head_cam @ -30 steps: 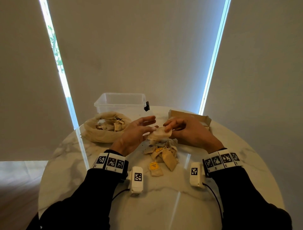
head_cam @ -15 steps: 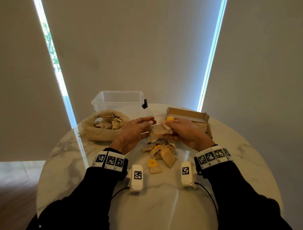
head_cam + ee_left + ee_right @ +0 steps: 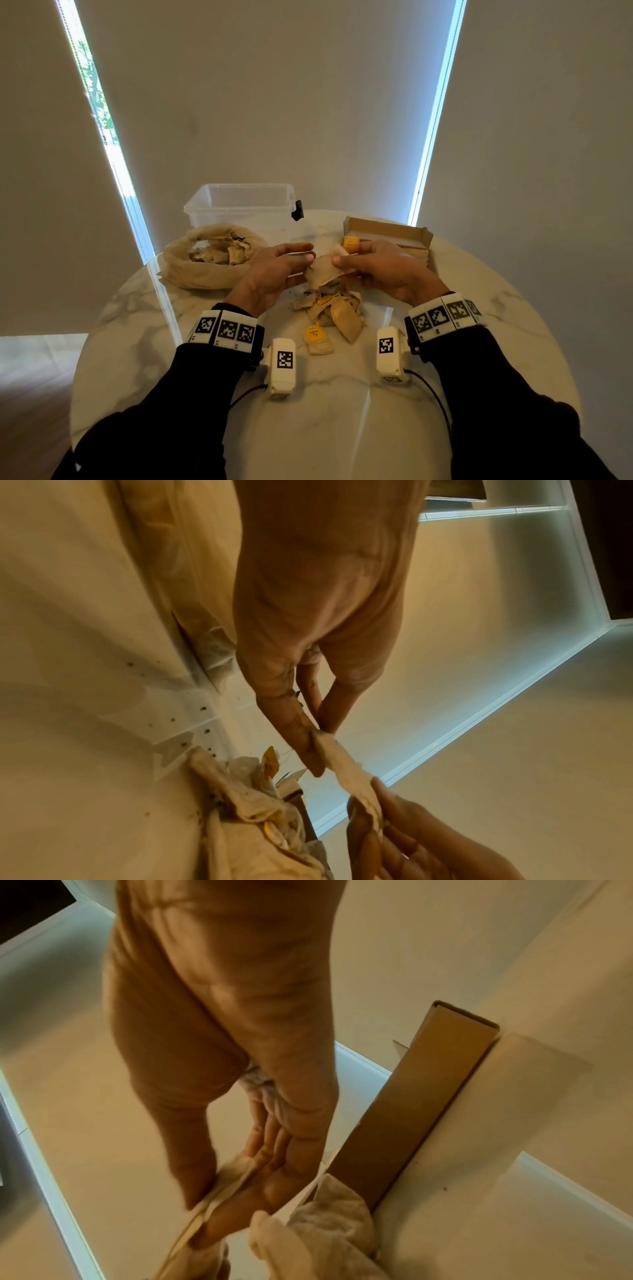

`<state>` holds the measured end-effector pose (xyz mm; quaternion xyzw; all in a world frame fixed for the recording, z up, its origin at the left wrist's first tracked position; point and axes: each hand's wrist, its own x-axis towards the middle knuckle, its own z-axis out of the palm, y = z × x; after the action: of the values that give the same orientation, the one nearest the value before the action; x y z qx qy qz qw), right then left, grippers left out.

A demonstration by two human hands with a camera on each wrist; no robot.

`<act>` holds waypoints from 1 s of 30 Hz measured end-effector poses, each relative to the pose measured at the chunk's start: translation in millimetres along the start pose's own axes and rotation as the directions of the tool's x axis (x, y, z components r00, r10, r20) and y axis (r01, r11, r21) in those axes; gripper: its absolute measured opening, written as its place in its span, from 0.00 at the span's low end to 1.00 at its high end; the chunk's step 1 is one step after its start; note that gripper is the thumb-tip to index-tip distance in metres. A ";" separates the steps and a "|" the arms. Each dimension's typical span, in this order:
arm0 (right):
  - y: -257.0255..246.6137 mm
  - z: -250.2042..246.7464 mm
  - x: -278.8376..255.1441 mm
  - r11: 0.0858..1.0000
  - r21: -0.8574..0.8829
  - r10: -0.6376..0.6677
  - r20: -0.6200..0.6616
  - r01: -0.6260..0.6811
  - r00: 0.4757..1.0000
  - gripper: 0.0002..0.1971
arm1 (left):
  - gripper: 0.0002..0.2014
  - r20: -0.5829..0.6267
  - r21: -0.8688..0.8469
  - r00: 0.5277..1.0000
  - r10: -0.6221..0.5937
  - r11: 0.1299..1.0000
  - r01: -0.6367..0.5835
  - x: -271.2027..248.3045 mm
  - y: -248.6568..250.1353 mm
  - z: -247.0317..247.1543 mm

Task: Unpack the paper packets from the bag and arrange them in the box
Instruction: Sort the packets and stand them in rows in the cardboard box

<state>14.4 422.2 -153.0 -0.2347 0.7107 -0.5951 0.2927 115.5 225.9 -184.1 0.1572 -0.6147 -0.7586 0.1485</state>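
Since the frame a second ago, the two hands have stayed together over the pile, and the packet (image 3: pixel 323 274) between them now hangs flatter, stretched from one hand to the other, while the cardboard box behind shows more of its open inside.

At the far left of the marble table (image 3: pixel 137 342) lies the bag (image 3: pixel 191 270), its mouth rolled open with more packets inside. Behind it stands a clear plastic tub (image 3: pixel 239 205). The left hand (image 3: pixel 274 270) has its fingers stretched out nearly straight, their tips touching the left end of the packet. Below the hands a loose pile of packets (image 3: pixel 337 311) rests on the table, with one yellow-tagged packet (image 3: pixel 317 339) just in front of it. The right hand (image 3: pixel 383 270) pinches the packet's right end between thumb and fingers, as the left wrist view shows. Behind this hand sits the cardboard box (image 3: pixel 404 233), open, with a yellow tag (image 3: pixel 351 241) visible at its left end.
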 end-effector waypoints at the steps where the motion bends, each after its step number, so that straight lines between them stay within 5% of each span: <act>1: 1.1 -1.3 2.3 1.000 -0.005 -0.005 -0.052 0.005 0.999 0.16 | 0.15 0.017 0.000 1.000 -0.024 1.000 0.024 -0.3 0.7 0.4; 8: 1.4 -1.8 6.2 0.993 0.109 0.057 -0.197 -0.036 0.979 0.10 | 0.15 0.185 0.067 0.970 -0.160 0.986 0.150 -5.0 2.4 1.4; 15: 2.9 -2.6 9.0 0.990 0.138 0.045 -0.057 -0.037 0.997 0.33 | 0.16 0.096 0.004 0.990 -0.103 0.995 0.103 -1.2 -0.5 1.8; 22: 5.5 -5.7 5.1 1.000 0.000 -0.017 -0.128 0.017 0.992 0.11 | 0.17 0.128 -0.046 0.986 -0.108 0.992 0.115 -2.4 1.8 5.4; 30: 3.0 -10.0 3.7 0.998 0.053 0.020 0.010 -0.020 1.000 0.15 | 0.19 0.145 -0.094 0.989 -0.030 0.995 0.044 -6.2 0.8 7.8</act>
<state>4.8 427.3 -155.3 -0.2227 0.6957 -0.6095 0.3081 117.9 235.2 -181.5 0.1064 -0.5830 -0.7996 0.0972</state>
